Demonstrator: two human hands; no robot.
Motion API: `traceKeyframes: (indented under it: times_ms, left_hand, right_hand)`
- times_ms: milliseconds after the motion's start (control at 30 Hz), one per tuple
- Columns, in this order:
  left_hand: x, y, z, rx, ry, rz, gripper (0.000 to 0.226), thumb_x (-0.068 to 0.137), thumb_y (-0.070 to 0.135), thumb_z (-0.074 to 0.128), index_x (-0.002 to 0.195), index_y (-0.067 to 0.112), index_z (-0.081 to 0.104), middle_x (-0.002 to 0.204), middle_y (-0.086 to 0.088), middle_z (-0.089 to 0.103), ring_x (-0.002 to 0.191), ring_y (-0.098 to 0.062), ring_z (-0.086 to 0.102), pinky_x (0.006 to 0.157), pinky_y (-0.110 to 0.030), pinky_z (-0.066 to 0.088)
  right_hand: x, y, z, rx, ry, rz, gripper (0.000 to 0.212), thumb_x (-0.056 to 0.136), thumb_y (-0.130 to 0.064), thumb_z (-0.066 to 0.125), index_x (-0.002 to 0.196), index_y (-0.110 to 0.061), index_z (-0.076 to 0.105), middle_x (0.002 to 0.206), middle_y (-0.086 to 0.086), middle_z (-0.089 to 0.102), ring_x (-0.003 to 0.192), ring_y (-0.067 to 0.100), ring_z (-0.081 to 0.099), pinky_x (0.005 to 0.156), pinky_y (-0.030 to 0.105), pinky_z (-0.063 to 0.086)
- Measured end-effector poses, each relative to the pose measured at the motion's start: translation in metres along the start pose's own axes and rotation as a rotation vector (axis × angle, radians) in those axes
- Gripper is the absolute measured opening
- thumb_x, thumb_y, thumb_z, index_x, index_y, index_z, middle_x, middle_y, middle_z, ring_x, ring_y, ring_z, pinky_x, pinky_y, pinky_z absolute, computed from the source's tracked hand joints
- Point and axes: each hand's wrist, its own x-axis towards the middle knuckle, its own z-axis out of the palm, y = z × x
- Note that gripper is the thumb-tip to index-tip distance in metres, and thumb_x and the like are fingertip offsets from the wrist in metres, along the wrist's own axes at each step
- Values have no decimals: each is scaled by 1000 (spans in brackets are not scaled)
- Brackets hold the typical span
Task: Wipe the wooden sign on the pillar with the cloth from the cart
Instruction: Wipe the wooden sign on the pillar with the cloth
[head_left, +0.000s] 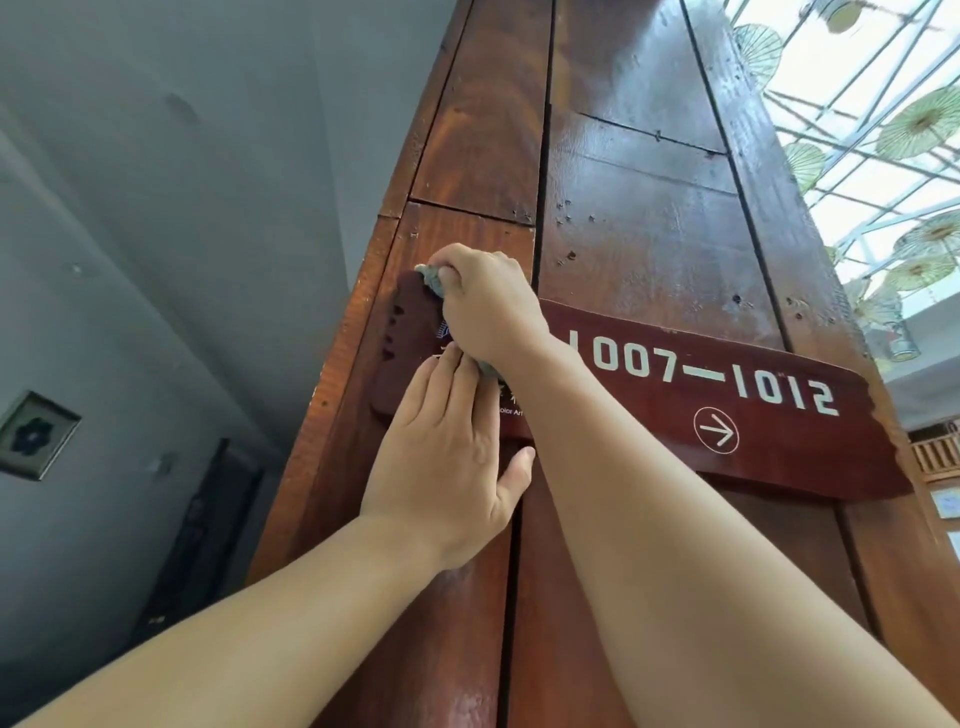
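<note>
Item: wooden sign (779, 415), fixed across the face of the pillar (649, 208). Shape: long, narrow plank with an irregular, wavy outline. Finish: dark red-brown, smooth, slightly glossy. Markings: white numerals "1007—1012", a circled arrow below them, and small lettering partly hidden by the hands. Long axis: runs from about 10 o'clock down to 4 o'clock in the head view, left end higher.

Item: pillar. Broad vertical planks, reddish-brown, varnished, with nail holes and dark seams between boards.

Item: cloth (430, 279). Grey-blue, soft, bunched; only small tufts show at the knuckles and below the wrist.

Item: right hand (485, 306). Closed in a fist-like grip around the cloth, pressing it against the sign's left end.

Item: left hand (447, 457). Open and flat, fingers together and extended toward 12 o'clock, thumb spread toward 3 o'clock; it grips nothing and lies against the sign's lower edge and the pillar beneath, apparently as a brace. Its fingertips are just beside the right wrist.

Governing relation: both hands sit at the sign's far left end, so nearly all the unwiped length appears to lie toward 4 o'clock from the cloth. Judged next stroke: along the long axis, down and rightward, by the right hand, which is nearer and already carries the cloth.

Background: grey wall (156, 208) at 9 o'clock; glazed roof with paper parasols (919, 124) at 2 o'clock.
</note>
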Motion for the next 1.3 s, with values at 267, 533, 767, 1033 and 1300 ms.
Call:
traceKeyframes:
  times_ms: [267, 533, 767, 1033, 1300]
  left_hand:
    - [-4, -10, -4, -143, 61, 86, 62, 96, 42, 39, 134, -3, 58, 132, -23, 59, 128, -40, 51, 120, -46, 33]
    - [-2, -30, 0, -66, 123, 178, 59, 96, 37, 40, 135, -5, 58, 138, -23, 58, 129, -41, 53, 114, -48, 39]
    - [-9, -27, 6, 57, 11, 190, 81, 99, 54, 25, 154, -5, 31, 163, -24, 31, 154, -36, 25, 124, -52, 24]
    - [-8, -28, 9, 74, 24, 192, 80, 99, 54, 23, 157, -1, 21, 167, -20, 22, 157, -32, 18, 126, -50, 21]
    - [-10, -28, 6, 61, 30, 199, 79, 95, 47, 29, 155, -4, 27, 164, -23, 27, 155, -35, 23, 125, -51, 23]
  right_hand:
    - [-18, -4, -10, 6, -194, -208, 43, 105, -29, 30, 137, -19, 57, 150, 0, 51, 141, 22, 37, 113, 32, 22]
    - [-93, 73, -52, -307, -186, -230, 60, 102, -49, 33, 154, -20, 31, 162, -1, 32, 152, 23, 18, 122, 40, 13]
    - [-126, 176, -111, -373, 76, 518, 65, 98, -52, 24, 154, -19, 26, 163, 4, 26, 151, 25, 17, 121, 44, 12]
    - [-115, 69, -49, -374, -30, -81, 54, 102, -43, 30, 149, -18, 37, 158, 3, 38, 148, 26, 27, 121, 40, 19]
    - [-120, 162, -107, -387, -147, 197, 58, 104, -31, 24, 159, -21, 9, 168, -2, 6, 154, 15, -2, 125, 41, 6]
